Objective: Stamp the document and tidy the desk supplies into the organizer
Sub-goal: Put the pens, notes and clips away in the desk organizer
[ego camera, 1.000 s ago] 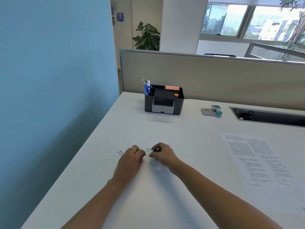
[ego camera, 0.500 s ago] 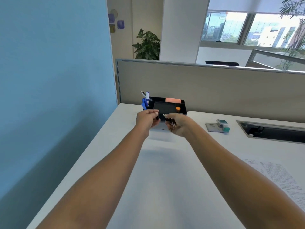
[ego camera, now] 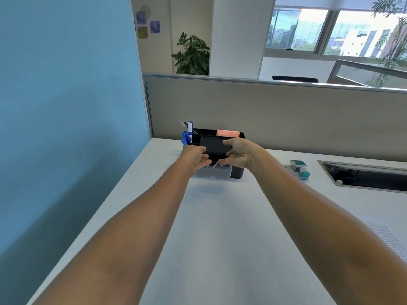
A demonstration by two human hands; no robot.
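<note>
We are at a white bench (ego camera: 220, 238) with a blue wall on one side and a tan screen behind it. Both arms reach far out to the black organizer (ego camera: 237, 172).

The left grip (ego camera: 196, 158) and the right grip (ego camera: 240, 154) meet at the front of the organizer. Just under them sits its little grey drawer (ego camera: 213, 173), pulled out. Between the two grips we see a binder clip (ego camera: 217, 164) with shiny wire loops. The low fingers of the right grip seem to pinch it, and its thumb rests higher up. The fingers of the left grip are curled in, but we cannot tell if they hold a clip too.

We think the clip is very light, hard and springy. The wire loops are thin and smooth, so they could slip. The black body is the best place to hold. We think it should be let go low over the drawer, so it does not bounce out.

To the right of the right grip, the stamp (ego camera: 299, 168) sits on the bench. The document (ego camera: 387, 238) lies nearer to us, well apart from both grips.
</note>
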